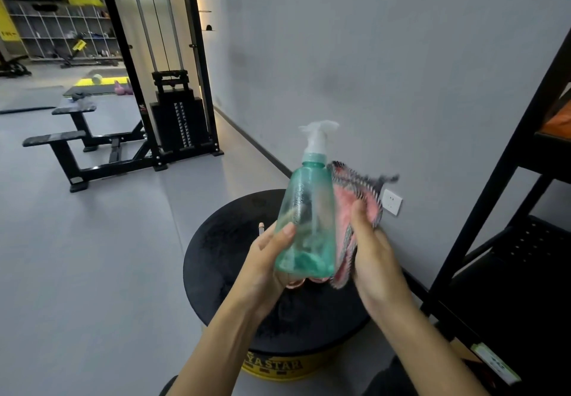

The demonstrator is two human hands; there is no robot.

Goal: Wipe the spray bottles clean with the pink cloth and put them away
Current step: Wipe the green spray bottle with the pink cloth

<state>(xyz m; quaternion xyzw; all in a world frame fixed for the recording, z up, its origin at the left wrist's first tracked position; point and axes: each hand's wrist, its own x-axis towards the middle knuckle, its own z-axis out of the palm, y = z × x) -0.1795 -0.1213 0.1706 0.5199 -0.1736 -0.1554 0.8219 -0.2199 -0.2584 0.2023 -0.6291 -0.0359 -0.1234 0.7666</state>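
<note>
Teal spray bottle (306, 210) is held in the air over the round black-topped table (222, 241), near upright with a slight tilt. Its white trigger head is on top and blurred.

Left hand (262, 265) grips the lower body: thumb across the front, fingers curled round behind and under the base.

Right hand (370, 256) clutches the pink cloth (355, 197), thumb on top, pressing it against the bottle's right side. The cloth's grey stitched edge sticks up past the bottle shoulder; the top corner is motion-blurred.

Under the bottle base, small pinkish shiny items (293, 283) sit on the table, mostly hidden, so I can't tell what they are. A small pale tip (261, 228) shows just left of the left hand's thumb.

Clearances:
- Right: the black shelf rack (494, 179) has a slanted upright near the right forearm. Tight side.
- Behind: the grey wall (370, 55) is close, and the wall socket (391, 202) shows just beside the cloth edge.
- Left and front-left: open grey floor (92, 256) runs out to a black bench (61, 142) and a cable machine (179, 117), both well apart from the table.
- The table's near edge has a yellow side band below the forearms.
</note>
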